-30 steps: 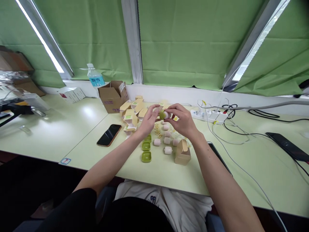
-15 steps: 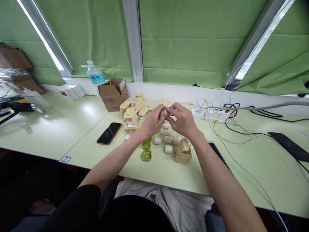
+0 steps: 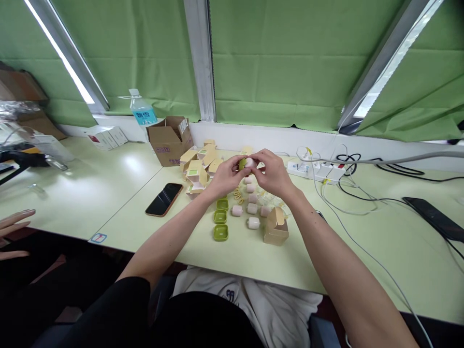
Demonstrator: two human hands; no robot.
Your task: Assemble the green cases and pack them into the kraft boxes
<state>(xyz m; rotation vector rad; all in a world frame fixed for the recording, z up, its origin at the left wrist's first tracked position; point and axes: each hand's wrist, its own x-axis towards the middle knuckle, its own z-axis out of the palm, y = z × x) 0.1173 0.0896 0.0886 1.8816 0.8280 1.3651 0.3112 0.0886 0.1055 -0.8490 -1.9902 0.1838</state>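
My left hand (image 3: 229,175) and my right hand (image 3: 272,175) meet above the table, fingers closed around small pieces. A green piece (image 3: 242,164) shows at the left fingertips, and a white rounded piece (image 3: 249,163) lies between the hands, gripped by the right fingers. Whether the two pieces are joined, I cannot tell. Below my hands stand several small white barrel-shaped pieces (image 3: 253,223), and a column of small green square dishes (image 3: 221,232) runs to their left. An opened small carton (image 3: 276,227) sits under my right forearm.
Opened small cartons (image 3: 197,174) are heaped beside a brown cardboard box (image 3: 170,142). A phone (image 3: 164,199) lies to the left. Clear plastic pieces (image 3: 270,199) lie on the right, near a power strip (image 3: 315,170) with cables. Another person's hand (image 3: 14,234) shows at the left edge.
My hands have shifted slightly, and the green piece now shows beside the white one. Another person's hand has come into view at the left edge.
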